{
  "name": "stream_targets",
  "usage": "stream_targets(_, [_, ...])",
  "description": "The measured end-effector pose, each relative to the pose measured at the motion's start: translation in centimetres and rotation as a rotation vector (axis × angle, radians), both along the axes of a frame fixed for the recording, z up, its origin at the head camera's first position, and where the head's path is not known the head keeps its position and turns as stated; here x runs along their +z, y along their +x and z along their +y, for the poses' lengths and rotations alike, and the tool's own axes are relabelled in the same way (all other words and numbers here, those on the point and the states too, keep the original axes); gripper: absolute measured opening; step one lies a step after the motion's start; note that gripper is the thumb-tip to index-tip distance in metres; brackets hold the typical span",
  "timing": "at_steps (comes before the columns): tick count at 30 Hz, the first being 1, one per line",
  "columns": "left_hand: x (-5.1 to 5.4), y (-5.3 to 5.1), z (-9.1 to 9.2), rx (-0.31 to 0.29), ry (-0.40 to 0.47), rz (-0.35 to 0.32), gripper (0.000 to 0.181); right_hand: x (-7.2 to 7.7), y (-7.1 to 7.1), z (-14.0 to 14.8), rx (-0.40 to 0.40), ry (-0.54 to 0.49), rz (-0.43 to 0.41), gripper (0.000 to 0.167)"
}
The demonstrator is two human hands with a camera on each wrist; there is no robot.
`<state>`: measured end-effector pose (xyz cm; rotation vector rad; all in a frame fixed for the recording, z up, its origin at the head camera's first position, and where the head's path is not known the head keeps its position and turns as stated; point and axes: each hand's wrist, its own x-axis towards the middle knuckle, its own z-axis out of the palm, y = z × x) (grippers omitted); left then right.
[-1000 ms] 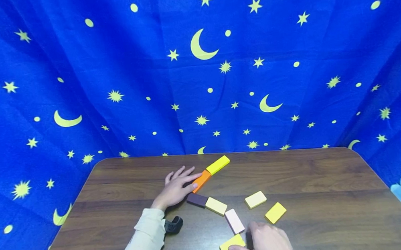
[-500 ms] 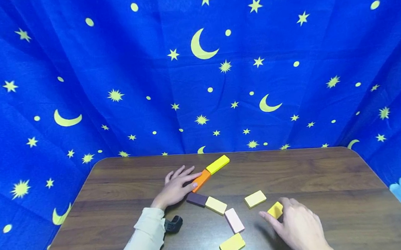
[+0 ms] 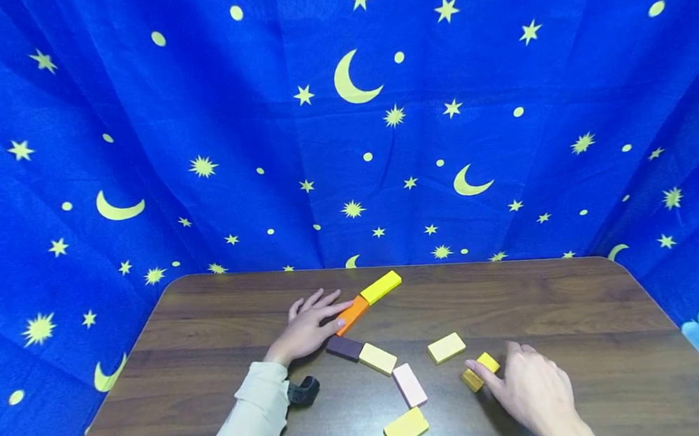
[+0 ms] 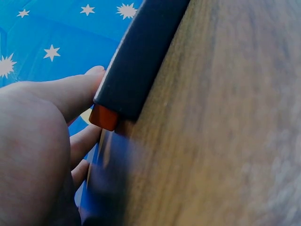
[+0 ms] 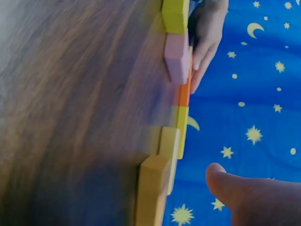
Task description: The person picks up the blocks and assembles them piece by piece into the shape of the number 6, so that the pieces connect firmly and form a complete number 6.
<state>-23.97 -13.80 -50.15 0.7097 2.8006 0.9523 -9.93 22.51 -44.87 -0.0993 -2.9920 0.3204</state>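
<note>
My left hand (image 3: 306, 329) lies at the table's left-centre with fairly straight fingers, index finger and thumb touching the orange block (image 3: 354, 314). In the left wrist view the dark block (image 4: 146, 56) covers most of the orange block (image 4: 103, 117). My right hand (image 3: 532, 379) hovers over a golden-yellow block (image 3: 490, 361), thumb extended across it and fingers off to its right. In the right wrist view the thumb (image 5: 225, 186) stands apart from that block (image 5: 150, 183); the other fingers are out of sight there.
The bright yellow block (image 3: 381, 287) adjoins the orange one. A curving row continues with the dark block (image 3: 344, 348), a cream block (image 3: 378, 358), a pink block (image 3: 410, 385) and a yellow block (image 3: 406, 429). A pale yellow block (image 3: 446, 347) lies apart. A starry blue curtain (image 3: 380, 138) backs the table.
My right hand has left the yellow block at the row's near end and moved right to the golden-yellow block. The left hand and the row have stayed put.
</note>
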Motion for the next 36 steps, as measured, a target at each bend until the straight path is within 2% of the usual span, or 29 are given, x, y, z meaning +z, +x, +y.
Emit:
stream_targets(3, [-0.1, 0.0, 0.0, -0.002, -0.001, 0.004, 0.043, -0.4, -0.2, 0.1, -0.028, -0.02, -0.058, 0.075])
stream_targets(8, [0.0, 0.1, 0.2, -0.001, 0.002, -0.002, 0.043, -1.1, -0.3, 0.1, -0.045, -0.035, -0.107, 0.072])
stream_targets(24, [0.3, 0.2, 0.2, 0.0, 0.01, -0.012, 0.043, -2.1, -0.8, -0.4, -0.021, -0.058, -0.059, 0.069])
stream_targets(32, [0.4, 0.3, 0.2, 0.0, 0.015, -0.019, 0.043, -2.4, -0.7, -0.4, -0.008, -0.067, -0.032, 0.082])
stream_targets(36, [0.3, 0.2, 0.1, 0.0, 0.012, -0.016, 0.044, -2.6, -0.6, -0.3, 0.011, -0.083, -0.013, 0.082])
